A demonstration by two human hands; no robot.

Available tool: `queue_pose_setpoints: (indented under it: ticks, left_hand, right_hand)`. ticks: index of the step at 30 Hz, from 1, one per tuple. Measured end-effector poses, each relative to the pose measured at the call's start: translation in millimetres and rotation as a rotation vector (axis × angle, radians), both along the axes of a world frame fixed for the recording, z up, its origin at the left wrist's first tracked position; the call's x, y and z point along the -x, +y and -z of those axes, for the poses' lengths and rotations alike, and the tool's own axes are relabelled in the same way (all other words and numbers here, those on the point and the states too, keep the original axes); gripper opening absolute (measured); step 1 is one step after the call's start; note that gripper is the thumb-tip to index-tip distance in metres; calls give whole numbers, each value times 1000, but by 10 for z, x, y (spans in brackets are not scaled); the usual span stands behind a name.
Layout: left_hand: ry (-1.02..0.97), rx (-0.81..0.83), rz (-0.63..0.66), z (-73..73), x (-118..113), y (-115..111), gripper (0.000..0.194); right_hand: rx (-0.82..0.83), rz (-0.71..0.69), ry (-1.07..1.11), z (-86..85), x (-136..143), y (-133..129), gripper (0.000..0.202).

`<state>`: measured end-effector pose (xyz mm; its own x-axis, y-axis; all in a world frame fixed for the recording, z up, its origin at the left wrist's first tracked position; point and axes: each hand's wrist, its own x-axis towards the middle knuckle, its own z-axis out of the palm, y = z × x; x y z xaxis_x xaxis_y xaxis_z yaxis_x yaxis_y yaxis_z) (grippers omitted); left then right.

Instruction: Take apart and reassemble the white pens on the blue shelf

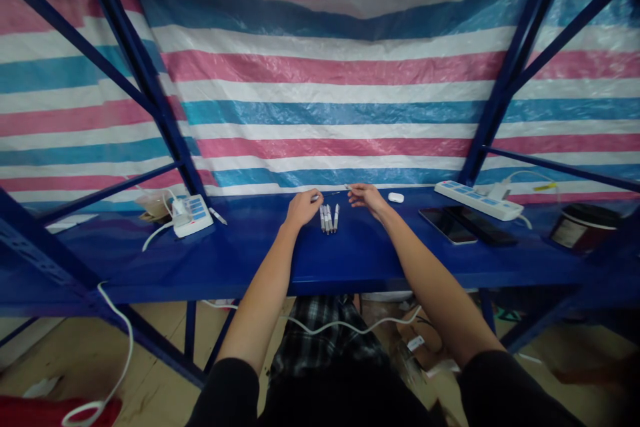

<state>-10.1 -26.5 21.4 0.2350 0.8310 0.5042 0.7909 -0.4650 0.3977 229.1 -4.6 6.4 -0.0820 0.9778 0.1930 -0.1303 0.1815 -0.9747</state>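
Several white and grey pens (328, 219) lie side by side on the blue shelf (350, 260), between my two hands. My left hand (304, 207) is just left of them, its fingers curled round a small part that I cannot make out clearly. On the right, my right hand (365, 197) is raised a little, its fingertips pinched on a small, light piece too small to name. A thin, small part (334, 193) lies behind the pens, between the hands. Another white pen (218, 216) lies apart, far to the left.
At left, a white power strip (194, 216) with a plugged-in charger stands by a cup. At right are a white case (395, 197), two phones (448, 225), another power strip (477, 200) and a dark tub (584, 227). Blue posts and a striped sheet stand behind.
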Motion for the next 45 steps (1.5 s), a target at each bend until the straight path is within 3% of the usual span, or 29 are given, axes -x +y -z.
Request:
queue_pose_setpoints:
  ticks: [3,8,18,27,34,45]
  left_hand:
    - [0,2,-8,1,-11,-7,24]
    - [4,-25,25,9,-15,-9,29]
    - [-20,-36,68,27,-23,-8,35]
    - [-60,-38,261,93,20,143,25]
    - [-51,-39,219,135,82,249,30]
    - [-46,-19,273,157,71,262,35]
  right_hand:
    - [18,-23,56,5,80,-8,27]
    - [-72,6,-108,38,155,-26,39]
    - [-262,77,-240,132,184,56,39]
    - [-289,113,-247,106,112,72,37]
    - [-275,198,-217,81,-7,88,33]
    - [-267,188,-226,103,6,107,33]
